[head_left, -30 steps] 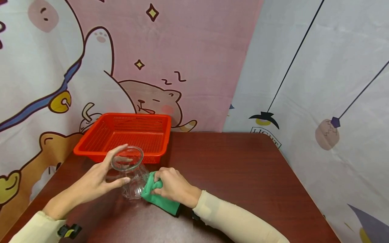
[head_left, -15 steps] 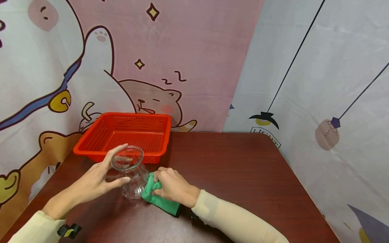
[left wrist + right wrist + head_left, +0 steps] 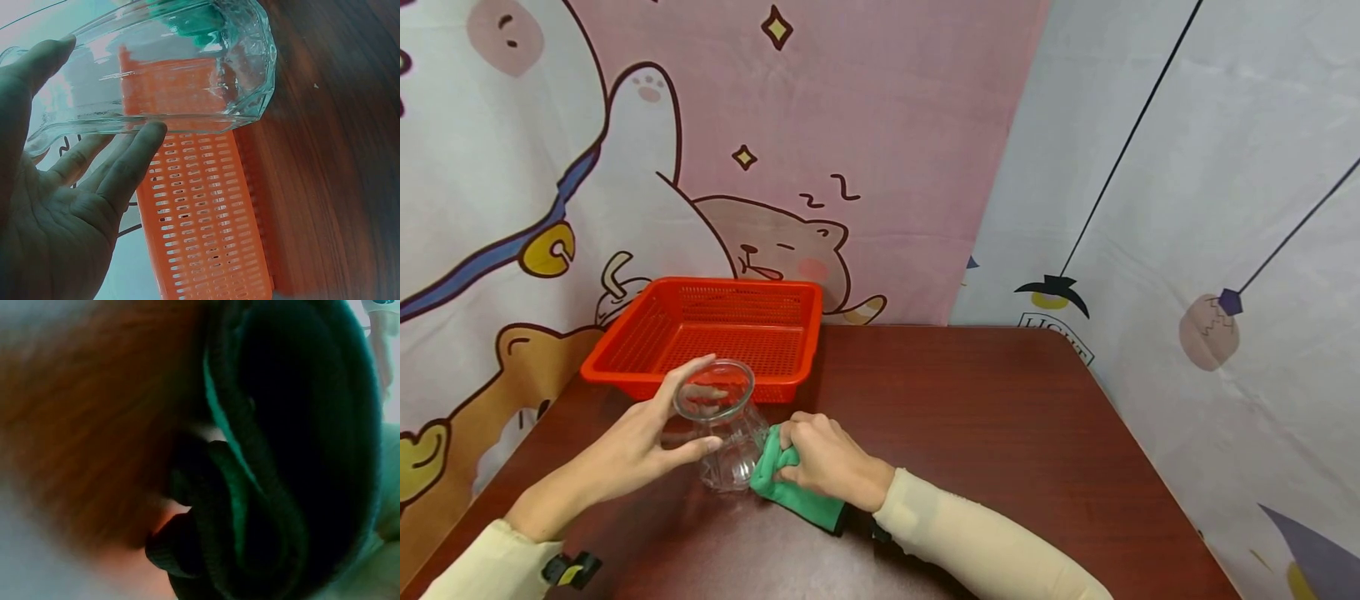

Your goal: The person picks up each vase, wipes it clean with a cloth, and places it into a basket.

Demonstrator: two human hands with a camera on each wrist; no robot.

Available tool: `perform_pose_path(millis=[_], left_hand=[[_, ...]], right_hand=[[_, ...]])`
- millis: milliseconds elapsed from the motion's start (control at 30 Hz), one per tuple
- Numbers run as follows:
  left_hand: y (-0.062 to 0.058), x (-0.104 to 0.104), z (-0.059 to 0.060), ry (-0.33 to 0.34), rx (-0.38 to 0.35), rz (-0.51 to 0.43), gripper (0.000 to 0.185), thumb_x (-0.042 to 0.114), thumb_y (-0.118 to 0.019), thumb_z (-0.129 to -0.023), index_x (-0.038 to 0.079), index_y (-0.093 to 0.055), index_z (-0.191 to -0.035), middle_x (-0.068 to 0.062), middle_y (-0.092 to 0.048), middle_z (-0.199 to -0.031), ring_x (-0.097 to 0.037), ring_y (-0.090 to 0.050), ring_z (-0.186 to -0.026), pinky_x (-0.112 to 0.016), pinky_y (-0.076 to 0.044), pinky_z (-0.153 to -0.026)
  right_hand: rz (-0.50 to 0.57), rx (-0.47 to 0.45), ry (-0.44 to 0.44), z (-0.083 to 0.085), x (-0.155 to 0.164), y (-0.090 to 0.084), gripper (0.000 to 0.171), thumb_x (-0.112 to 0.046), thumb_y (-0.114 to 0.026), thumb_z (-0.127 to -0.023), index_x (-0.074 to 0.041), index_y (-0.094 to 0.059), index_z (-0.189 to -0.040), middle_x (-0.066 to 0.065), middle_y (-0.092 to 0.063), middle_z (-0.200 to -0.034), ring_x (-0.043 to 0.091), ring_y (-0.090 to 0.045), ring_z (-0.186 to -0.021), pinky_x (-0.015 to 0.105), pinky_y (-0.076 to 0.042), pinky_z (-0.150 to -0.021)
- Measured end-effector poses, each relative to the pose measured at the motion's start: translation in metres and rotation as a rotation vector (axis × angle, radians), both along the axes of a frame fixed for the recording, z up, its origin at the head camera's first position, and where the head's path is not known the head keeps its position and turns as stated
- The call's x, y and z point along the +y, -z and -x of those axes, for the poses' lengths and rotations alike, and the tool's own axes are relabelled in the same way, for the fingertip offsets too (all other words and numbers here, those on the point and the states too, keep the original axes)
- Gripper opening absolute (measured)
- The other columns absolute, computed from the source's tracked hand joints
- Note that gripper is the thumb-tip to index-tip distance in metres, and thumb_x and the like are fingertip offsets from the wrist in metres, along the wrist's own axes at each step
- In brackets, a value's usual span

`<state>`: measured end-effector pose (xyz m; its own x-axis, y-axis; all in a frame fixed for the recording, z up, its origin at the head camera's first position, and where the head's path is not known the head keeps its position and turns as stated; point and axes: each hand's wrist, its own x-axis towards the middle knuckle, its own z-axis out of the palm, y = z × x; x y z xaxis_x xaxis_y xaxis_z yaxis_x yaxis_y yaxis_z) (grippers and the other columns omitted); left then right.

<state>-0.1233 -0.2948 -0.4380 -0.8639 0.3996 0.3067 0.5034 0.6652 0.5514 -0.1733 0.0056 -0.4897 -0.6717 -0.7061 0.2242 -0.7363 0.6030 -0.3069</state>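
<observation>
A clear glass vase [image 3: 728,458] with a wide round rim stands tilted over the table. My left hand [image 3: 638,442] holds it near the rim, thumb on the near side and fingers round the far side. In the left wrist view, the faceted base of the vase [image 3: 250,75] points away from the left hand [image 3: 69,212]. My right hand [image 3: 833,460] grips a bunched green cloth [image 3: 805,502] against the lower right side of the vase. Dark-edged folds of the cloth [image 3: 325,437] fill much of the right wrist view, where the fingers are mostly hidden.
A red plastic basket [image 3: 805,367] with slotted walls sits just behind the vase, at the back left of the brown table [image 3: 985,433]. Curtains [image 3: 895,125] printed with cartoon animals hang behind the table and along its sides.
Almost nothing differs; both hands, the vase and the cloth keep nearly the same places. The right forearm has shifted very slightly to the left.
</observation>
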Motion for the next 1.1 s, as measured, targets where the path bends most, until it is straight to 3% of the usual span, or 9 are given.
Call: perform_pose_path(millis=[400,1100], left_hand=[[0.001,0.000,0.001,-0.003,-0.009,0.004,0.116,0.030,-0.096,-0.101,0.034,-0.017,-0.185,-0.010,-0.077,-0.147,-0.012,-0.079,-0.120,-0.027,-0.070,-0.083],[0.001,-0.001,0.001,0.010,-0.021,-0.010,0.116,0.026,-0.095,-0.101,0.034,-0.016,-0.185,-0.009,-0.076,-0.148,-0.007,-0.079,-0.119,-0.029,-0.070,-0.083]], right_hand=[[0.042,0.004,-0.009,-0.001,0.001,0.000,0.034,-0.031,-0.104,-0.092,-0.008,-0.086,-0.110,0.001,-0.083,-0.108,0.006,-0.076,-0.091,0.010,-0.059,-0.079],[0.206,0.016,0.014,-0.006,-0.001,-0.011,0.032,-0.030,-0.102,-0.094,-0.011,-0.084,-0.111,-0.001,-0.081,-0.110,0.005,-0.077,-0.097,0.011,-0.061,-0.088]])
